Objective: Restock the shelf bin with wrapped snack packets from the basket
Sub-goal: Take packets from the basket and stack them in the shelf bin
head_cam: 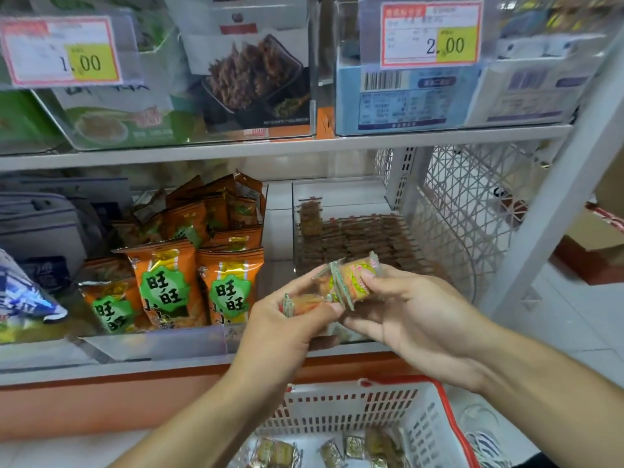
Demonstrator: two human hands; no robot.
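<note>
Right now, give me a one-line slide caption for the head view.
Both hands, left hand and right hand, hold wrapped snack packets before the clear shelf bin, above the basket.

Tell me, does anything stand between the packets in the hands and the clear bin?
Nothing visible does. The small wrapped snack packets, held by both the left hand and the right hand, hover before the clear plastic shelf bin.

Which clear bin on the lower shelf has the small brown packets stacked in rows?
The right-hand clear bin, directly behind both hands; its small brown packets lie in neat rows. The neighbouring bin holds large orange bags.
</note>
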